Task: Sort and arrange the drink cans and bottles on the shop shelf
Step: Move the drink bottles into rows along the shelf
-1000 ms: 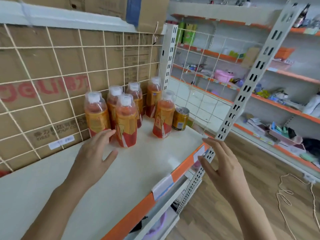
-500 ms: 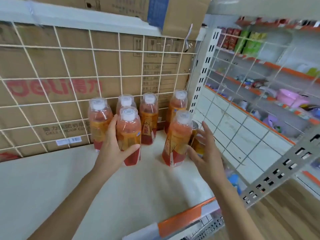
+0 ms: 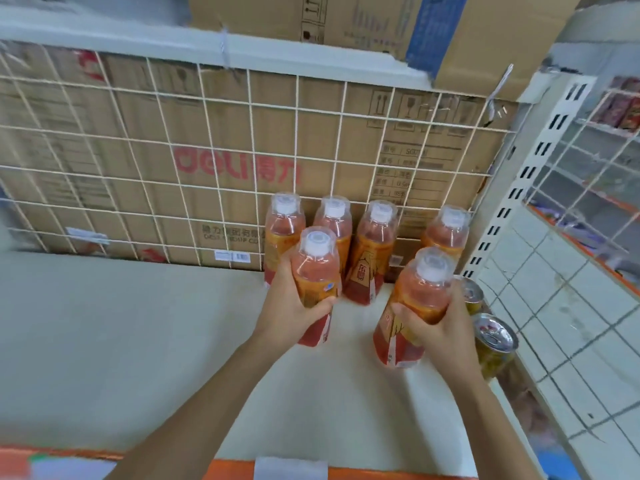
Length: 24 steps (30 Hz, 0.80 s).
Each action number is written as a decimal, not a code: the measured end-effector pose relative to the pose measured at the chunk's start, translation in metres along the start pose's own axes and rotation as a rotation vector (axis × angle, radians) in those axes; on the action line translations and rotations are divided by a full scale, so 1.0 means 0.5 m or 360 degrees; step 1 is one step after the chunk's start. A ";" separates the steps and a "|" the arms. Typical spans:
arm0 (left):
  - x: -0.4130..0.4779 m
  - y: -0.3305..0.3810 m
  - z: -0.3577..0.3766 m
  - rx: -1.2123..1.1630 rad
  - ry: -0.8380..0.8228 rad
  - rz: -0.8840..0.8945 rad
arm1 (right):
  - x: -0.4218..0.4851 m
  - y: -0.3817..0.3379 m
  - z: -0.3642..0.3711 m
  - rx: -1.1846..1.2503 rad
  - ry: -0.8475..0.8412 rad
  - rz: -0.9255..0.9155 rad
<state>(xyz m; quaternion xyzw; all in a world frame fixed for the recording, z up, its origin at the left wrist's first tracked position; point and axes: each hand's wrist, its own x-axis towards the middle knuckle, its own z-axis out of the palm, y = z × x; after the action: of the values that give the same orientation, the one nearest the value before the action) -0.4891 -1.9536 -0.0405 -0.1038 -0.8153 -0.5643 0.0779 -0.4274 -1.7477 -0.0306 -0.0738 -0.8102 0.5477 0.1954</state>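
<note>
Several orange-red drink bottles with white caps stand on the white shelf (image 3: 138, 341) against the wire grid. My left hand (image 3: 291, 306) is wrapped around the front left bottle (image 3: 317, 268). My right hand (image 3: 440, 327) grips the front right bottle (image 3: 420, 296). Behind them stands a back row of bottles (image 3: 372, 251) touching the grid. Two drink cans stand at the right edge: a near can (image 3: 495, 344) with a silver top and a far can (image 3: 471, 296), partly hidden by my right hand.
A wire grid (image 3: 207, 161) backs the shelf, with cardboard boxes (image 3: 225, 168) behind it. A perforated white upright (image 3: 533, 168) and a side wire grid (image 3: 571, 306) close the right end. The orange shelf edge (image 3: 346, 471) runs along the front.
Both hands have closed around the two front bottles; a second ago they hovered open near the shelf edge. The view has moved closer and looks more steeply down on the bottles.
</note>
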 end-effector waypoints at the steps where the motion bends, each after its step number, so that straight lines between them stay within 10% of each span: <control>1: -0.011 -0.003 -0.009 0.0001 0.0007 -0.0033 | -0.002 0.001 0.002 0.0003 -0.0022 -0.0009; 24: -0.187 -0.144 -0.487 0.0185 0.0435 -0.0310 | -0.127 -0.171 0.404 0.0103 -0.0522 -0.0113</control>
<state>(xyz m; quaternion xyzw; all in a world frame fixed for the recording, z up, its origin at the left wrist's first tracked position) -0.4150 -2.2137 -0.0429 0.0580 -0.8346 -0.5300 0.1388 -0.4414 -1.9755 -0.0324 0.0516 -0.8154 0.5708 0.0822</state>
